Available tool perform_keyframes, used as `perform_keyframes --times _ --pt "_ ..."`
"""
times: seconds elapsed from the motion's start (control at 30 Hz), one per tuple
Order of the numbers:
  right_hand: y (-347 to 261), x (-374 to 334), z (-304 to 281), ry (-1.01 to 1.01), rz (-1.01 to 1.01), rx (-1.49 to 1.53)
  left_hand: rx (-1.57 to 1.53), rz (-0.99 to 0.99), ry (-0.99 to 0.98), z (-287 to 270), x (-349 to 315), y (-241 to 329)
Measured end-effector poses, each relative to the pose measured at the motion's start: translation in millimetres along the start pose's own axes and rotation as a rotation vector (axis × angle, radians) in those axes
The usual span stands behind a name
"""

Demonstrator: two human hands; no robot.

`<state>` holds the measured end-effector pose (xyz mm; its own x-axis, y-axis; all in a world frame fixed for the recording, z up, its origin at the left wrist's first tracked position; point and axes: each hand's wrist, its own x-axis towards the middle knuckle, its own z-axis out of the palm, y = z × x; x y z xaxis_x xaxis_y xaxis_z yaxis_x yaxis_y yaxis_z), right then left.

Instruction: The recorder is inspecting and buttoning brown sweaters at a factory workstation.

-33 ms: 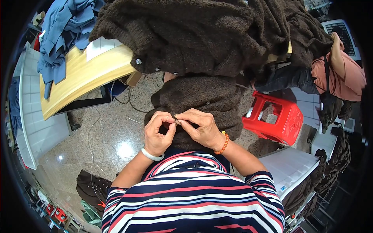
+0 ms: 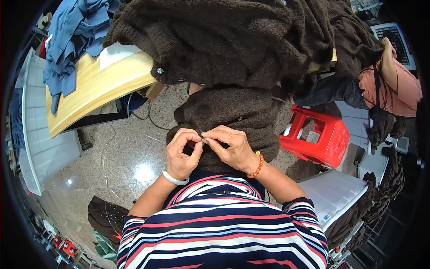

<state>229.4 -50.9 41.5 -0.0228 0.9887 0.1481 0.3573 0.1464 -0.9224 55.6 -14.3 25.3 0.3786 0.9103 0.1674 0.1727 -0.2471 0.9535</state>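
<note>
While left hand [image 2: 178,158] pinches, right hand [image 2: 238,151] likewise

Head-worn fisheye, facing down, close above

my left hand [image 2: 183,154] and right hand [image 2: 230,149] meet in front of me, over the knit garment [image 2: 228,105] on my lap. table's [image 2: 101,87] straight ahead, big knit heap [image 2: 224,45] on it spilling over the near edge, clothes pile [image 2: 80,27] at the left end, paper [image 2: 117,54] between those two. stool's [image 2: 333,136] on my right, coworker [image 2: 398,89] further right past it. one bin [image 2: 42,125] far left, another tub [image 2: 333,193] on the right, closer to me than the stool.
</note>
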Motion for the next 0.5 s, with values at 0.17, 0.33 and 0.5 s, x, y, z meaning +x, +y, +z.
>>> perform_keyframes --times 0.17,0.33,0.5 --pt "5.1 -4.3 3.2 0.026 -0.093 -0.033 0.007 0.000 -0.020 -0.3 -1.0 -0.1" --pt "7.5 -5.5 4.4 0.035 -0.130 -0.063 -0.020 -0.007 -0.019 2.0 -4.1 -4.4" --pt "7.0 -6.3 7.7 0.047 -0.054 -0.031 -0.020 -0.017 -0.041 0.9 -4.8 -6.2"
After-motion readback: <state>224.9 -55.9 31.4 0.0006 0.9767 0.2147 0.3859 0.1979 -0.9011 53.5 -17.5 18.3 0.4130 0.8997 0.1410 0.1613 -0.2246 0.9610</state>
